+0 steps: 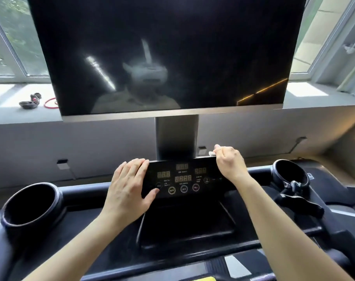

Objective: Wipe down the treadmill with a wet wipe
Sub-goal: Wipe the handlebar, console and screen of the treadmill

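The black glossy control panel of the treadmill [184, 177] carries four dim amber seven-segment displays that seem to read all eights, though faint; small captions under them and the marks inside its round ringed buttons are too blurred to read.

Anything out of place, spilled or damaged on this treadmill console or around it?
Nothing is spilled or broken. The one oddity is a black strap spilling out of the right cup holder across the console frame. The left hand lies flat on the control panel; the right hand grips the wipe at its top edge.
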`<state>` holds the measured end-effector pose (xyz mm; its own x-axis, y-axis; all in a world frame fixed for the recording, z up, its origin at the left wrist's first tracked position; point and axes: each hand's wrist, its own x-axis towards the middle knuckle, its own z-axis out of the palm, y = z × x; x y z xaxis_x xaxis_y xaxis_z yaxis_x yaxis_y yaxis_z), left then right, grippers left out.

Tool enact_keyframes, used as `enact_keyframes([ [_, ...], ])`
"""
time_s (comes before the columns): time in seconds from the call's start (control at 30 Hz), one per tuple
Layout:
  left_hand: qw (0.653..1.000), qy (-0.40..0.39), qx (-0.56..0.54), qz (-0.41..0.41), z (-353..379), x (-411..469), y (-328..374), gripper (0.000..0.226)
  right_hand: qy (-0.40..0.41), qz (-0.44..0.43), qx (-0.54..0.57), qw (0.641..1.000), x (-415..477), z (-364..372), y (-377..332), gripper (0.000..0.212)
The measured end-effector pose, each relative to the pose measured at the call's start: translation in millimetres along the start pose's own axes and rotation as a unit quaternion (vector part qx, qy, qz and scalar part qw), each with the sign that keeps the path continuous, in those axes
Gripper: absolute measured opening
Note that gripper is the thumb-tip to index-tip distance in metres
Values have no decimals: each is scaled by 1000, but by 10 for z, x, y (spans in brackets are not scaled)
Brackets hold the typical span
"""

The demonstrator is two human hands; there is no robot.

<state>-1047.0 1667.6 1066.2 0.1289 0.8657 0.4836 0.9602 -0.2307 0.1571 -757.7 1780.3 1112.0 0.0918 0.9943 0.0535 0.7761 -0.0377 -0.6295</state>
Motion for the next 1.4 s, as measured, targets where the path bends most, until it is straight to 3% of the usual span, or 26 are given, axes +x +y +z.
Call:
enact_keyframes([
  [0.1, 1000, 3, -6, 1, 8, -29, -57, 82, 2, -24, -158, 987, -79, 100, -153, 51],
  [0.2, 999, 14, -15, -25, 5, -84, -155, 84, -7, -138, -264, 954, -342, 498, -564, 63],
  [0.27, 1000, 5, -15, -23, -5, -102, -203, 86, -6, -215, -243, 946, -494, 706, -778, 69],
  [0.33, 1000, -6, -17, -14, -18, -109, -258, 86, -29, -269, -184, 945, -531, 722, -783, 62],
  [0.4, 999, -10, -33, -18, -42, -106, -291, 86, -26, -261, -145, 954, -443, 569, -532, 50],
  [0.47, 998, -9, -56, -19, -40, -100, -290, 84, -23, -207, -206, 956, -234, 282, -216, 50],
  [0.57, 996, 0, -82, -24, -8, -117, -282, 84, -129, -68, -319, 936, 184, -106, -83, 37],
  [0.77, 993, 6, -114, -11, -21, -90, -286, 78, -279, -26, -246, 928, 425, 24, -670, 37],
  [0.83, 993, 13, -121, -12, -45, -138, -310, 76, -269, -32, -262, 926, 206, 174, -764, 36],
  [0.97, 980, 37, -174, -93, -27, -283, -332, 74, -146, -111, -262, 947, -201, 308, -878, 25],
  [1.1, 967, 47, -216, -126, -21, -326, -313, 73, -172, -276, -189, 927, -456, 673, -1215, 30],
  [1.13, 964, 51, -221, -138, -24, -341, -300, 72, -194, -305, -189, 913, -445, 770, -1340, 31],
  [1.27, 948, 61, -239, -201, -65, -428, -266, 73, -350, -244, -221, 877, -153, 1088, -1859, 31],
  [1.4, 942, 64, -249, -215, -119, -455, -270, 69, -494, -128, -146, 848, -21, 1347, -2120, 59],
])
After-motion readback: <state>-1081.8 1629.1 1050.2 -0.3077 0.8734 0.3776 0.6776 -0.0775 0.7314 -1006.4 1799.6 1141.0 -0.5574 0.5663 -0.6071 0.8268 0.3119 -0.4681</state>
